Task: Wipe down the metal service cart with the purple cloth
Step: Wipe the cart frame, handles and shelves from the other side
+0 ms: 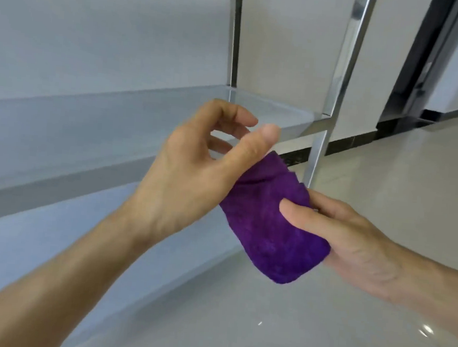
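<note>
A folded purple cloth [270,223] hangs in the air in front of the metal service cart [103,125]. My right hand [359,238] grips the cloth from the right, thumb on its top face and fingers underneath. My left hand [195,170] hovers at the cloth's upper left edge, its fingers loosely curled and holding nothing, the thumb raised above the cloth. The cart's middle shelf runs across the left half of the view, with its lower shelf below and shiny upright posts [336,80] at the right corner.
A glossy pale tiled floor [346,333] fills the lower right. Behind the cart stands a light wall with a dark skirting strip. A dark door frame [420,59] is at the far right.
</note>
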`<action>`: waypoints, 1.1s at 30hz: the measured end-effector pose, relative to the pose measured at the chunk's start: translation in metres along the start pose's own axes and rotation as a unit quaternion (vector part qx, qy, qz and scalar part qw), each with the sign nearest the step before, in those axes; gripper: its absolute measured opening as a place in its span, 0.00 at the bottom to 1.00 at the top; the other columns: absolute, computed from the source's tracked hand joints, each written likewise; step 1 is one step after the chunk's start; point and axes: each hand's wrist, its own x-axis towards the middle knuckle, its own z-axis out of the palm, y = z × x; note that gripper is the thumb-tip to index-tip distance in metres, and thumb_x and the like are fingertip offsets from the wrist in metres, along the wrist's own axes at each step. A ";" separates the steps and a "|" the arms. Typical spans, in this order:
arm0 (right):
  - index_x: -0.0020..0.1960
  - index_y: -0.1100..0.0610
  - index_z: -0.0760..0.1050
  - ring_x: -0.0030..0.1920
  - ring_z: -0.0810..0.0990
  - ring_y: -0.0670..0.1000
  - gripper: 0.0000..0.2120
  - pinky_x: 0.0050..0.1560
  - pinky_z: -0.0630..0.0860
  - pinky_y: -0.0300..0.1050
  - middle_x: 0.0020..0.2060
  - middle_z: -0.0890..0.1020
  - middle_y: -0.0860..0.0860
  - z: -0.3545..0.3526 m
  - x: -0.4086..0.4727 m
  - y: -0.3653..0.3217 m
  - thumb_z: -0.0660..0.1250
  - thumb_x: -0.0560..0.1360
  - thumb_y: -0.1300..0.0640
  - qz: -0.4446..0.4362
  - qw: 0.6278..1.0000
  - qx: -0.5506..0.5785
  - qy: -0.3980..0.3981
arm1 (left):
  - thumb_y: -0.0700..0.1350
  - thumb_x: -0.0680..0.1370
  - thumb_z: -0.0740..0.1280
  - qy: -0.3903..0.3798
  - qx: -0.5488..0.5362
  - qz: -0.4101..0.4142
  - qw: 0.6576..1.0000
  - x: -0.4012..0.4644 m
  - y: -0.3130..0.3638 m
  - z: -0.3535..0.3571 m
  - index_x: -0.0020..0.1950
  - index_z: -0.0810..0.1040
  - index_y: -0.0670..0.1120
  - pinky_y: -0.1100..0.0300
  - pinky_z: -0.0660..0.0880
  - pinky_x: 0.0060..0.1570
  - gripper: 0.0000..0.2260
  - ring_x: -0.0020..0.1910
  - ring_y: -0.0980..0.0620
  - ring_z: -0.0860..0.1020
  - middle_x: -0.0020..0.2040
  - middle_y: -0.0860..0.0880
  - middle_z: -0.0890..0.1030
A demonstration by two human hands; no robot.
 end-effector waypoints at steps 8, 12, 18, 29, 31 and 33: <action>0.55 0.43 0.82 0.54 0.84 0.44 0.14 0.54 0.77 0.42 0.53 0.86 0.44 -0.086 -0.015 -0.031 0.73 0.72 0.41 -0.054 0.977 -0.076 0.192 | 0.49 0.79 0.66 0.007 0.137 0.218 0.966 0.099 0.043 0.073 0.55 0.77 0.50 0.60 0.74 0.48 0.06 0.48 0.56 0.78 0.49 0.58 0.80; 0.53 0.44 0.83 0.51 0.85 0.42 0.12 0.49 0.78 0.39 0.50 0.86 0.43 -0.113 0.000 -0.040 0.73 0.72 0.41 -0.076 0.967 -0.058 0.236 | 0.51 0.78 0.61 0.135 0.475 0.383 0.781 0.152 0.073 0.072 0.62 0.73 0.45 0.47 0.65 0.58 0.16 0.62 0.40 0.71 0.63 0.44 0.75; 0.48 0.47 0.83 0.42 0.85 0.40 0.10 0.33 0.77 0.32 0.42 0.86 0.41 -0.137 0.012 -0.059 0.75 0.71 0.43 -0.094 0.960 -0.017 0.262 | 0.44 0.74 0.71 0.142 0.688 0.200 0.683 0.211 0.110 0.054 0.75 0.57 0.44 0.43 0.59 0.68 0.34 0.66 0.36 0.67 0.68 0.36 0.69; 0.46 0.48 0.80 0.38 0.84 0.42 0.14 0.35 0.78 0.39 0.39 0.85 0.42 -0.204 -0.043 -0.106 0.75 0.69 0.40 -0.079 0.970 -0.041 0.228 | 0.38 0.74 0.65 0.092 0.699 0.012 0.710 0.195 0.182 0.064 0.69 0.70 0.43 0.49 0.63 0.61 0.23 0.62 0.41 0.69 0.61 0.43 0.75; 0.44 0.49 0.80 0.38 0.84 0.44 0.14 0.35 0.77 0.40 0.38 0.85 0.42 -0.216 -0.054 -0.117 0.75 0.68 0.39 -0.081 0.967 -0.056 0.233 | 0.40 0.75 0.66 0.099 0.688 -0.002 0.719 0.180 0.194 0.066 0.69 0.70 0.44 0.49 0.63 0.61 0.22 0.62 0.42 0.69 0.61 0.43 0.75; 0.43 0.50 0.78 0.39 0.84 0.46 0.15 0.34 0.77 0.40 0.38 0.85 0.43 -0.224 -0.066 -0.129 0.75 0.69 0.39 -0.092 0.964 -0.070 0.239 | 0.42 0.75 0.66 0.109 0.675 -0.001 0.730 0.159 0.205 0.066 0.69 0.71 0.44 0.48 0.64 0.61 0.22 0.61 0.41 0.70 0.61 0.44 0.75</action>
